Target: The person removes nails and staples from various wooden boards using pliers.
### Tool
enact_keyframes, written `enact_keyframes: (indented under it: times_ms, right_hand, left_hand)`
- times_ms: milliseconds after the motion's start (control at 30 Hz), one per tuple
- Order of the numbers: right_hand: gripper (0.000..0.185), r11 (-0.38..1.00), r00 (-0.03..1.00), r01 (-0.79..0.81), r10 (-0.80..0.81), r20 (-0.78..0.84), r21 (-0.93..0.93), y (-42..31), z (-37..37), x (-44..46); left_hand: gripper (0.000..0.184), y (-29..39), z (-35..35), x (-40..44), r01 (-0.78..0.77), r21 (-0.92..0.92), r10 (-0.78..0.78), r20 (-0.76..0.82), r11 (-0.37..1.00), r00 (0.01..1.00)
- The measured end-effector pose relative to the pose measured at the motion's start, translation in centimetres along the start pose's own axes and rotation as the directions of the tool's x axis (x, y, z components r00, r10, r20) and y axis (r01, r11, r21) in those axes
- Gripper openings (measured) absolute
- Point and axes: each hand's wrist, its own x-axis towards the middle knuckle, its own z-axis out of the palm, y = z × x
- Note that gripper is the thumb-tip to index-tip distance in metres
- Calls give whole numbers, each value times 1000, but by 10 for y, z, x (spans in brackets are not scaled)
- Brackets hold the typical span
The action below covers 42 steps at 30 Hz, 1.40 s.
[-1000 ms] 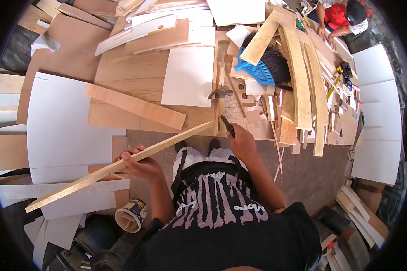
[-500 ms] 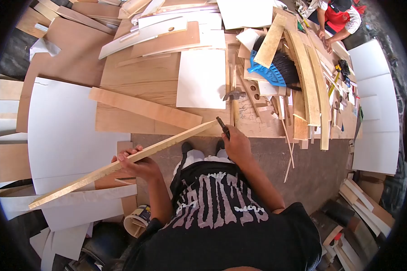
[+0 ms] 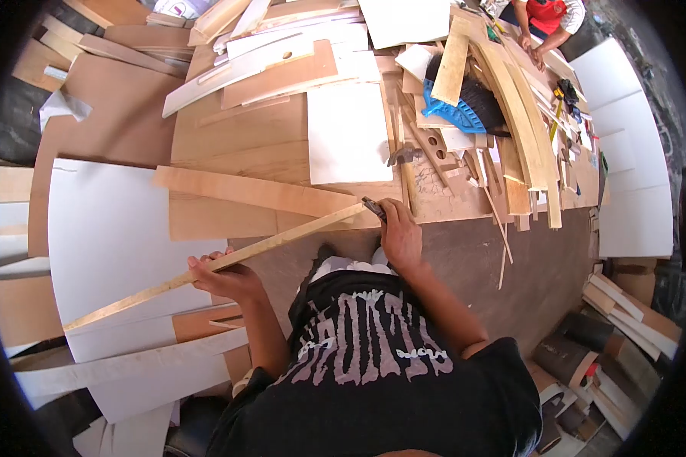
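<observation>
My left hand (image 3: 227, 279) is closed around a long, narrow wooden strip (image 3: 293, 234), gripping it near its middle. The strip slants from low on the left up to the table's front edge. In my right hand (image 3: 402, 236) is a dark pair of pliers (image 3: 373, 206), its head against the strip's upper end. Whether the jaws bite the wood is too small to tell. Just behind the strip, a flat wooden board (image 3: 259, 192) lies across the table (image 3: 229, 145). A hammer (image 3: 404, 155) rests on the table beyond my right hand.
A white panel (image 3: 349, 133) lies on the table. To the right are a blue brush head (image 3: 453, 113) with dark bristles and a pile of long planks (image 3: 514, 114). Another person's hands (image 3: 536, 53) are at the far right. Large white sheets (image 3: 114, 251) stand at the left.
The strip's lower left end has risen a little, and my left hand has shifted slightly with it. The pliers have turned and now meet the strip's upper end. The camera view has shifted.
</observation>
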Motion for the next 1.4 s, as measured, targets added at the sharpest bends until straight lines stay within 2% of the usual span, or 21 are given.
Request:
enact_keyframes:
  times_ms: [33,100,167,233,333,467,533,667,733,833,900,933,967,1033,1067,1133,1267,1333,1400]
  right_hand:
    - [35,999,999,33,-33,-33,-6,-1,3,0]
    - [37,998,997,54,-55,-50,-22,-3,5,3]
    - [38,996,995,81,-84,-62,-44,-1,6,5]
    - [36,959,964,222,-243,-109,-175,1,9,7]
    - [37,932,935,280,-319,-157,-228,-5,5,9]
    - [36,935,924,326,-347,-163,-142,-5,3,12]
    - [36,989,989,145,-145,-35,-19,-5,6,7]
    - [36,988,983,151,-152,-106,-16,-12,4,4]
    - [36,970,970,181,-203,-136,-161,-16,-3,5]
    - [41,958,952,229,-257,-166,-170,-13,-6,10]
    - [37,963,949,254,-267,-169,-95,-6,-5,15]
    - [33,961,945,277,-276,-175,-19,-3,-6,17]
    - [33,961,945,275,-274,-177,-20,0,-8,15]
    - [27,994,995,101,-101,7,43,-4,-17,14]
    - [27,994,995,102,-102,5,46,-3,-20,15]
    - [28,999,992,45,-45,117,11,-1,-26,18]
    - [30,997,973,-49,33,229,62,2,-39,23]
    - [34,988,922,-123,77,380,97,8,-45,27]
    - [35,983,908,-154,100,407,102,12,-50,29]
  left_hand:
    - [40,-2,-3,8,3,1,-3,16,1000,1000]
    - [40,-6,-11,23,107,-33,-100,167,994,981]
    - [39,-6,-6,29,111,-3,-109,171,994,979]
    - [39,0,5,29,113,22,-115,169,993,979]
    - [38,3,14,32,132,11,-132,173,991,976]
    - [44,-8,8,45,198,-30,-186,226,980,956]
    - [48,-11,8,46,215,-52,-198,233,975,952]
    - [52,-15,10,46,197,-76,-168,279,978,945]
    - [53,-14,15,42,192,-78,-162,290,978,943]
    - [50,-12,22,33,235,-125,-207,201,964,957]
    - [43,-14,21,29,199,-34,-190,182,979,965]
    - [43,-14,22,26,199,-33,-190,184,979,964]
    - [41,-13,25,22,222,-57,-209,180,973,961]
    - [39,-15,26,20,242,-80,-225,176,967,958]
    - [38,-20,22,24,241,-87,-225,161,967,961]
    - [37,-21,24,20,239,-94,-224,144,967,964]
    - [35,-8,40,1,179,-126,-166,102,976,981]
    - [35,-10,40,-4,173,-148,-159,100,974,982]
    - [37,-21,32,1,160,-112,-148,107,981,983]
